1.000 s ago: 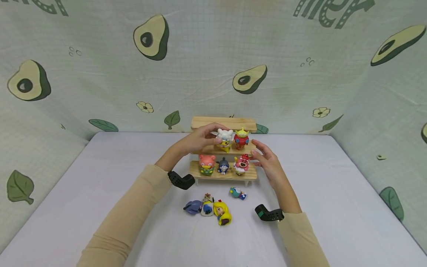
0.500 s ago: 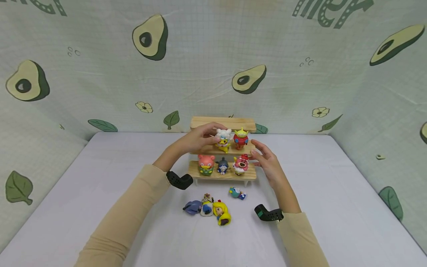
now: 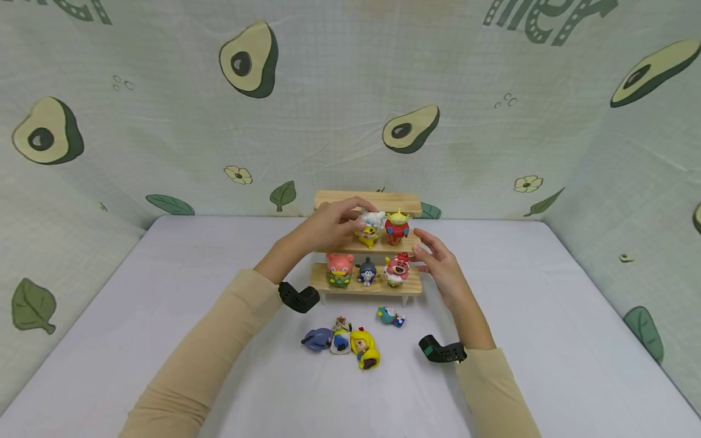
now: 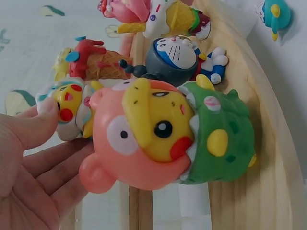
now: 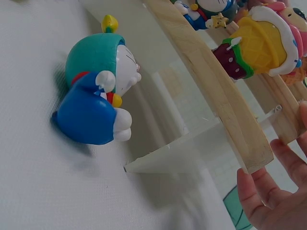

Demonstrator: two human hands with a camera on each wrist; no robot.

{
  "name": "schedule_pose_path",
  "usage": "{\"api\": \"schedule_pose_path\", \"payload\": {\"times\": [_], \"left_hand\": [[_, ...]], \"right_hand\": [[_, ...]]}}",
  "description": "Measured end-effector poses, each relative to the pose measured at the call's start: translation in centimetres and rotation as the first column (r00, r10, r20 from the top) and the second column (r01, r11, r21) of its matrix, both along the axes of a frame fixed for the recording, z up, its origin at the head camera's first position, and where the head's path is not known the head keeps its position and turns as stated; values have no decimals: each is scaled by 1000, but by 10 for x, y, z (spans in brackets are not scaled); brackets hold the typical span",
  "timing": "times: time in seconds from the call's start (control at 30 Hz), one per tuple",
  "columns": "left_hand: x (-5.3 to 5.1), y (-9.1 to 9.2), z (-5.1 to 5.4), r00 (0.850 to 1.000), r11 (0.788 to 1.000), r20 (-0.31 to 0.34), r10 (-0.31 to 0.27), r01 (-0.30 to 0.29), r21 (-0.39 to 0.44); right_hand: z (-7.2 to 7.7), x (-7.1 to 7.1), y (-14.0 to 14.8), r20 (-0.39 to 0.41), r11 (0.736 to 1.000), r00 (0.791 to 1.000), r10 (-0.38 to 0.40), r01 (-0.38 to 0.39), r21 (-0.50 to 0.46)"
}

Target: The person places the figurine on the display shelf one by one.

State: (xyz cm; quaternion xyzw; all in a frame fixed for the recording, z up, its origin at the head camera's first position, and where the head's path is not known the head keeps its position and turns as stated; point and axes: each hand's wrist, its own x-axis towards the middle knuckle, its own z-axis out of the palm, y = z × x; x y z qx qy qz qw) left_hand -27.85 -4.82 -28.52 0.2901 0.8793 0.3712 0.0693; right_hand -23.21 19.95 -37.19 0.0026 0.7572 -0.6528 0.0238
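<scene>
On the middle tier of a wooden shelf (image 3: 339,246), my left hand (image 3: 328,228) pinches a white-hooded yellow figure (image 3: 369,231) between thumb and fingers. Just right of it stands a red figure with a yellow head (image 3: 397,227). In the left wrist view the thumb lies on the hooded figure (image 4: 67,103), behind a pink and green figure (image 4: 144,134). My right hand (image 3: 442,267) is at the shelf's right side, its fingers spread and slightly bent; in the right wrist view fingertips touch the end of a wooden board (image 5: 254,155).
The lower tier holds the pink and green figure (image 3: 340,271), a small dark-hooded one (image 3: 366,272) and a pink one with a red hat (image 3: 397,269). In front lie a teal and blue figure (image 3: 390,316), a purple one (image 3: 316,340), a minion-like one (image 3: 341,336) and a yellow one (image 3: 364,348).
My left hand has shifted slightly, with its fingers now further over the top of the white-hooded figure, which leans a little differently. The right hand has stayed in place.
</scene>
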Motion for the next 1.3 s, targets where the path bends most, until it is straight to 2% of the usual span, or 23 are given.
{"api": "schedule_pose_path", "payload": {"times": [0.07, 0.3, 0.43, 0.83, 1.3], "left_hand": [[0, -1, -1, 1000, 1000, -10, 3, -3, -6], [1, -3, -4, 999, 997, -48, 22, -18, 77], [0, -3, -5, 997, 995, -73, 29, -22, 97], [-2, -4, -6, 999, 993, -45, 18, -12, 114], [-3, -5, -7, 999, 992, -44, 3, 2, 123]], "right_hand": [[0, 0, 0, 2, 1000, 1000, 0, 0, 0], [0, 0, 0, 4, 1000, 1000, 6, -6, 3], [-1, -1, 0, 9, 1000, 1000, 0, 0, 3], [-1, 0, 0, 9, 1000, 1000, -6, 6, 15], [-1, -1, 1, 9, 1000, 1000, -4, 4, 8]]}}
